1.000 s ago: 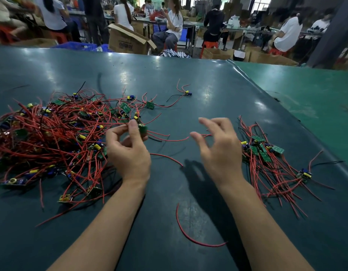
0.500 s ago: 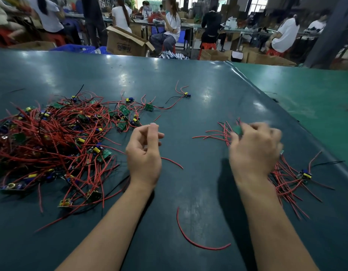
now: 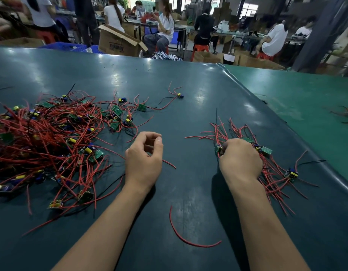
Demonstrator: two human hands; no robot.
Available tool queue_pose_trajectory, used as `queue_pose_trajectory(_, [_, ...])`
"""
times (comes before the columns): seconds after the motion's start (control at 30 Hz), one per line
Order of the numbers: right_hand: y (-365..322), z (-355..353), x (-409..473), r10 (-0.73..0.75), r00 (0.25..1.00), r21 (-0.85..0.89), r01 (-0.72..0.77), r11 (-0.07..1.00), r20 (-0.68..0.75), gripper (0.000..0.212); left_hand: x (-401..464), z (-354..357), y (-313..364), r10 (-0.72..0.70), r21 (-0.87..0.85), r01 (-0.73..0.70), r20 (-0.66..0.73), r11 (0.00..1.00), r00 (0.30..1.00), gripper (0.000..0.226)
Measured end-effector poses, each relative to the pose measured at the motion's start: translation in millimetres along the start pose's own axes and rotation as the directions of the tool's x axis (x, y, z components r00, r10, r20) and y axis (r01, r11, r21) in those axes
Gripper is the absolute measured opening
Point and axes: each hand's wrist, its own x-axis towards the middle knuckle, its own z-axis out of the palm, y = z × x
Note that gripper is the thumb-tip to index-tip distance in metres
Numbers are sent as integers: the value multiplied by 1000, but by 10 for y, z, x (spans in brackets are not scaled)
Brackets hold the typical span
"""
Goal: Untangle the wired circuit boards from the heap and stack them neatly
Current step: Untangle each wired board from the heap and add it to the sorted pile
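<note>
A big tangled heap of small green circuit boards with red wires (image 3: 52, 137) covers the left of the dark green table (image 3: 188, 106). A smaller sorted pile of boards (image 3: 267, 163) lies at the right. My right hand (image 3: 239, 159) sits on the left part of that pile, fingers curled round a wired circuit board (image 3: 217, 149) whose red wires fan out up and to the left. My left hand (image 3: 143, 153) hovers between the heap and the pile, fingers loosely curled with nothing in them.
One loose red wire (image 3: 185, 237) lies near the front between my forearms. A lone board (image 3: 180, 95) sits further back. The table's right edge (image 3: 286, 126) borders a lighter green table. People, cardboard boxes and stools fill the background.
My right hand has carried a board rightward and set it down on the sorted pile. My left hand let go of the board at the heap and drifted right, holding nothing.
</note>
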Motion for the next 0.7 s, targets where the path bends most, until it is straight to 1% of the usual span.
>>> queue_pose_trajectory(0.07, [-8,-17,-13,-26,995,39,30,999,-93,24,0,4,0,-22,-3,22,11,1000,1000,7])
queue_pose_trajectory(0.1, [-38,-15,-35,-79,983,93,96,991,-167,23,0,4,-1,-31,-1,31,17,1000,999,6])
queue_pose_trajectory(0.13, [-89,1,-66,-160,960,167,201,965,-229,22,-1,2,1,-35,2,35,22,999,999,7])
queue_pose_trajectory(0.17, [-155,34,-96,-255,935,228,312,922,-247,22,1,0,5,-35,4,35,25,999,999,8])
queue_pose_trajectory(0.2, [-221,80,-125,-345,914,262,393,881,-213,23,0,-2,9,-30,8,30,27,1000,999,10])
queue_pose_trajectory(0.23, [-279,136,-145,-400,906,264,423,867,-138,25,0,-4,14,-24,11,24,27,1000,999,12])
queue_pose_trajectory(0.27, [-311,189,-145,-406,912,234,407,883,-54,27,-1,-6,17,-22,14,21,27,1000,999,13])
queue_pose_trajectory(0.3, [-310,220,-128,-368,930,186,361,914,2,28,-2,-9,17,-22,14,22,25,1000,999,13])
queue_pose_trajectory(0.33, [-284,234,-97,-305,952,154,299,942,17,29,-1,-12,13,-24,12,24,22,1000,999,12])
queue_pose_trajectory(0.4, [-190,221,-32,-181,983,127,180,975,-4,31,-2,-16,4,-27,11,27,19,1000,999,10])
queue_pose_trajectory(0.5, [-77,213,34,-96,995,69,95,993,9,33,-10,-14,3,-27,15,26,26,1000,999,10])
queue_pose_trajectory(0.6, [-64,215,46,-73,997,84,72,994,10,33,-20,-25,22,0,41,-1,32,999,999,11])
queue_pose_trajectory(0.67, [-82,220,43,-118,991,154,127,980,-62,30,-41,-40,52,64,86,-69,59,994,996,9])
queue_pose_trajectory(0.7, [-102,230,31,-170,979,219,191,957,-111,28,-65,-51,73,120,126,-130,81,984,989,7])
